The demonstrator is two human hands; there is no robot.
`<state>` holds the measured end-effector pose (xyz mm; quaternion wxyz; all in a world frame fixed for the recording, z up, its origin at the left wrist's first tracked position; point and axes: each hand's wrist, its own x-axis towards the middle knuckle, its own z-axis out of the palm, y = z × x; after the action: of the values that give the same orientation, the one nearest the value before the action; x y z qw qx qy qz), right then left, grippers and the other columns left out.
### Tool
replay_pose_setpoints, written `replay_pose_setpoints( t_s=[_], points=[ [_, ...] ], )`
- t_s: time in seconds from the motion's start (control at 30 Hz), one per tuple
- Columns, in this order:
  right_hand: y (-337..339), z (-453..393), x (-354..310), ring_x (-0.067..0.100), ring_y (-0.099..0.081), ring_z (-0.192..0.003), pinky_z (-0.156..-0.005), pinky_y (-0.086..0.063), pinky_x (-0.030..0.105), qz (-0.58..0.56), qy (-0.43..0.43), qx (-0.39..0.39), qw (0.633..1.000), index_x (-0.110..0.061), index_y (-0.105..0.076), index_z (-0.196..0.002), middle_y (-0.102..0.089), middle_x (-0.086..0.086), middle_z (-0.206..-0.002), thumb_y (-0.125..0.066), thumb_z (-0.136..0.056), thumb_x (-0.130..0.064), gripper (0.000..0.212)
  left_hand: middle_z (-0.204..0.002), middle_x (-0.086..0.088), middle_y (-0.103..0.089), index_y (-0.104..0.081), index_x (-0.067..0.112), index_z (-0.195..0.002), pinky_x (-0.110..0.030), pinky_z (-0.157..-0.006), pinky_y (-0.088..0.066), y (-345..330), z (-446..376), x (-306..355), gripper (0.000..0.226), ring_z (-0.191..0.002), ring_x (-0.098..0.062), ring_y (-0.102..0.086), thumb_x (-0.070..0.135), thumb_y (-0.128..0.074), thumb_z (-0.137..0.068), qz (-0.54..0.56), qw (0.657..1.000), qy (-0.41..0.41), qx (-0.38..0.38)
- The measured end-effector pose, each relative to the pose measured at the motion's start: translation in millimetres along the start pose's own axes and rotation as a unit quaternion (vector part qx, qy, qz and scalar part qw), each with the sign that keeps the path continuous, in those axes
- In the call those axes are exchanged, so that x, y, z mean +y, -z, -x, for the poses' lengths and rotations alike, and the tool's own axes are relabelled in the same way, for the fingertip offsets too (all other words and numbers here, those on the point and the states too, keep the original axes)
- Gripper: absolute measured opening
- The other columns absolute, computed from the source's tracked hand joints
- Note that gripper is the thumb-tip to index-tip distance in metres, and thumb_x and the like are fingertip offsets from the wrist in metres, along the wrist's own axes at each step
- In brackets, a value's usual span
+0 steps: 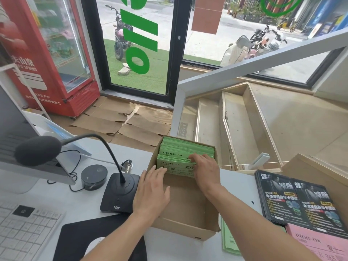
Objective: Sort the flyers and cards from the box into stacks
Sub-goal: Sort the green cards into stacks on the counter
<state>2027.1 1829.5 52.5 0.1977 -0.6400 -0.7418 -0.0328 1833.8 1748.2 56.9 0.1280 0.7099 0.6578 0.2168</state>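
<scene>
An open cardboard box [185,226] stands on the white desk in front of me. Green flyers [178,154] fill its far half in two stacks; the near half shows bare cardboard. My right hand [205,169] reaches into the box, its fingers curled over the top of the nearer green stack. My left hand [152,193] lies at the box's left wall with straight fingers, the fingertips touching the front left of that stack. On the desk to the right lie two stacks of black flyers [299,200], a pink card stack [316,243] and green flyers [228,240].
A gooseneck microphone on a black base [118,194] and a round black speaker [93,177] stand left of the box. A keyboard [26,228], a black mouse pad [90,240] and a monitor [24,147] fill the left. A second cardboard box [320,174] sits at the far right.
</scene>
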Motion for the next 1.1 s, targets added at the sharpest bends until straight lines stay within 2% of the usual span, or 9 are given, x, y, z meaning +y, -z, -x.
replay_pose_setpoints(
  t_s=[0.13, 0.43, 0.63, 0.8, 0.87, 0.9, 1.0, 1.07, 1.1],
  points=[
    [-3, -3, 5, 0.016, -0.062, -0.079, -0.069, -0.05, 0.033, -0.005, 0.014, 0.005, 1.0, -0.027, -0.069, -0.093, -0.071, -0.013, -0.082, -0.076, -0.067, 0.011, 0.047, -0.157, 0.01, -0.039, -0.034, 0.024, -0.154, -0.034, -0.128, -0.005, 0, 1, 0, 0.061, -0.153, -0.009, -0.019, 0.035, -0.055, -0.097, 0.001, 1.0, -0.001, 0.003],
    [4, -2, 5, 0.019, -0.06, -0.095, -0.086, -0.051, 0.039, -0.05, 0.043, -0.04, 0.997, -0.023, -0.067, -0.108, -0.069, -0.009, -0.097, -0.079, -0.078, -0.006, 0.037, -0.156, 0.008, -0.042, -0.037, 0.024, -0.153, -0.034, -0.128, -0.006, -2, -2, 0, 0.061, -0.152, -0.009, -0.022, 0.036, -0.057, -0.096, -0.005, 1.0, 0.001, 0.005],
    [5, 5, 5, 0.02, -0.064, -0.112, -0.09, -0.051, 0.037, -0.036, 0.06, -0.2, 0.977, -0.033, -0.051, -0.134, -0.07, -0.01, -0.119, -0.065, -0.091, -0.015, 0.048, -0.159, 0.008, -0.036, -0.032, 0.023, -0.155, -0.033, -0.127, -0.005, -3, -2, -1, 0.064, -0.153, -0.01, -0.018, 0.035, -0.056, -0.096, 0.006, 1.0, 0.008, 0.013],
    [18, 8, -6, 0.025, -0.069, -0.094, -0.078, -0.052, 0.038, 0.013, 0.085, -0.174, 0.981, -0.041, -0.045, -0.129, -0.075, -0.005, -0.102, -0.057, -0.097, -0.026, 0.037, -0.167, 0.006, -0.012, -0.015, 0.023, -0.159, -0.032, -0.127, -0.004, -5, 0, -5, 0.076, -0.155, -0.009, -0.003, 0.03, -0.059, -0.098, 0.066, 0.996, -0.004, 0.067],
    [40, 11, -12, 0.022, -0.069, -0.09, -0.076, -0.053, 0.039, -0.002, 0.104, -0.152, 0.983, -0.041, -0.046, -0.127, -0.075, -0.008, -0.1, -0.058, -0.096, -0.025, 0.036, -0.163, 0.006, -0.026, -0.026, 0.021, -0.157, -0.035, -0.128, -0.007, -4, -1, -8, 0.071, -0.155, -0.01, -0.01, 0.029, -0.063, -0.097, 0.089, 0.99, -0.037, 0.099],
    [54, 16, -14, 0.021, -0.07, -0.089, -0.075, -0.053, 0.039, -0.009, 0.114, -0.14, 0.984, -0.04, -0.048, -0.126, -0.075, -0.01, -0.1, -0.059, -0.096, -0.025, 0.035, -0.154, 0.004, -0.044, -0.042, 0.019, -0.149, -0.038, -0.127, -0.014, -2, -1, -9, 0.059, -0.151, -0.013, -0.027, 0.029, -0.064, -0.096, 0.107, 0.985, -0.066, 0.117],
    [104, 44, -13, 0.01, -0.071, -0.082, -0.065, -0.054, 0.033, -0.029, 0.139, -0.059, 0.988, -0.04, -0.055, -0.121, -0.074, -0.025, -0.101, -0.069, -0.091, -0.022, 0.038, -0.109, 0.001, -0.072, -0.068, 0.017, -0.116, -0.043, -0.098, -0.054, 4, 14, -6, 0.023, -0.104, -0.017, -0.069, 0.022, -0.067, -0.094, 0.157, 0.945, -0.207, 0.201],
    [137, 75, -6, 0.002, -0.068, -0.075, -0.058, -0.052, 0.028, -0.045, 0.142, -0.003, 0.989, -0.04, -0.06, -0.119, -0.072, -0.029, -0.096, -0.076, -0.085, -0.019, 0.042, -0.102, 0.001, -0.071, -0.067, 0.019, -0.117, -0.035, -0.069, -0.059, 19, 34, 12, 0.02, -0.087, -0.015, -0.07, 0.018, -0.065, -0.097, 0.186, 0.922, -0.27, 0.206],
    [152, 92, -1, 0.001, -0.065, -0.072, -0.055, -0.049, 0.025, -0.051, 0.137, 0.021, 0.989, -0.04, -0.064, -0.116, -0.072, -0.027, -0.09, -0.078, -0.084, -0.019, 0.04, -0.101, 0.0, -0.071, -0.067, 0.018, -0.117, -0.031, -0.064, -0.058, 28, 43, 23, 0.019, -0.085, -0.014, -0.069, 0.018, -0.065, -0.098, 0.195, 0.912, -0.299, 0.2]
  ],
)
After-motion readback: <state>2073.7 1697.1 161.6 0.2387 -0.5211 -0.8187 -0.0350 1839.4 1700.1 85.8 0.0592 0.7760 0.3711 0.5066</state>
